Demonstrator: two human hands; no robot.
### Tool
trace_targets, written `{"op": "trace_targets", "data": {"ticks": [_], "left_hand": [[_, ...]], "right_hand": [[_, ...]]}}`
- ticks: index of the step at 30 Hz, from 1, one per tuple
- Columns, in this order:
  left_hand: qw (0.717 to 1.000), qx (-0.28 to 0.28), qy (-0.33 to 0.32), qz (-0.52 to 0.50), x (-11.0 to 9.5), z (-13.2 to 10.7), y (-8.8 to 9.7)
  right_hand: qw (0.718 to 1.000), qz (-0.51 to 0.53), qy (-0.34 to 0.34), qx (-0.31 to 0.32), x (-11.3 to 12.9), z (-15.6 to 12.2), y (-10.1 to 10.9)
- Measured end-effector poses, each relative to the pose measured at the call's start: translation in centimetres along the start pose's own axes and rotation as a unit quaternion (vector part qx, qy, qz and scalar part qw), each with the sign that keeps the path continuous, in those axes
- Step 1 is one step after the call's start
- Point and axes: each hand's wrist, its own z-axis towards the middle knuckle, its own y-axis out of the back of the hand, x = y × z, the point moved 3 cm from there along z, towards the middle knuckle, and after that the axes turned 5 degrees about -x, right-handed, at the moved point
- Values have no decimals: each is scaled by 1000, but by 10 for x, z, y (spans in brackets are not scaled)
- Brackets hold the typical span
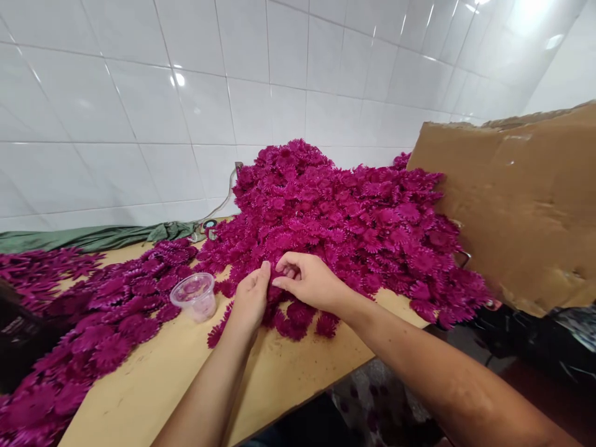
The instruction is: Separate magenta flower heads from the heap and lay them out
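Observation:
In the head view, my left hand is closed on a magenta artificial flower, its thumb pointing up along the edge. My right hand meets it from the other side, thumb and fingers pinched at the petals; the fingertips partly hide what they grip. Beneath both hands, several loose flower heads lie on the tan tabletop. Just left of my left hand stands a small clear plastic cup with a little pale content I cannot make out.
A big heap of magenta flowers rises against the white tiled wall. More flowers spread along the left. A cardboard sheet leans at the right. Green cloth and a cable lie near the wall. A dark object is at far left.

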Motion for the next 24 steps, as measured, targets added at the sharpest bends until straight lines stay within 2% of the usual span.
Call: {"op": "trace_targets", "data": {"ticks": [3, 5, 7, 9, 12, 15, 18, 21, 24], "left_hand": [[999, 33, -4, 0, -4, -6, -1], [1000, 25, -15, 12, -7, -11, -2], [999, 13, -29, 26, -9, -15, -2], [998, 13, -35, 45, -9, -18, -1], [998, -1, -26, 55, -5, -15, 6], [998, -36, -2, 46, 0, -8, 14], [999, -33, 21, 37, 2, -1, 13], [999, -18, 30, 0, 3, 0, 9], [999, -16, 31, -16, 3, -3, 9]], "right_hand": [[999, -14, 9, -39, -2, 5, 4], [997, -14, -2, -77, -7, 14, 12], [988, -31, -37, -147, -16, 27, 28], [967, -62, -92, -229, -29, 44, 49], [960, -78, -111, -246, -37, 62, 71], [970, -125, -55, -204, -23, 57, 71], [984, -142, 26, -101, 2, 34, 45], [998, -64, 21, 8, 13, 14, 13], [999, -15, 1, 36, 9, 8, -4]]}}
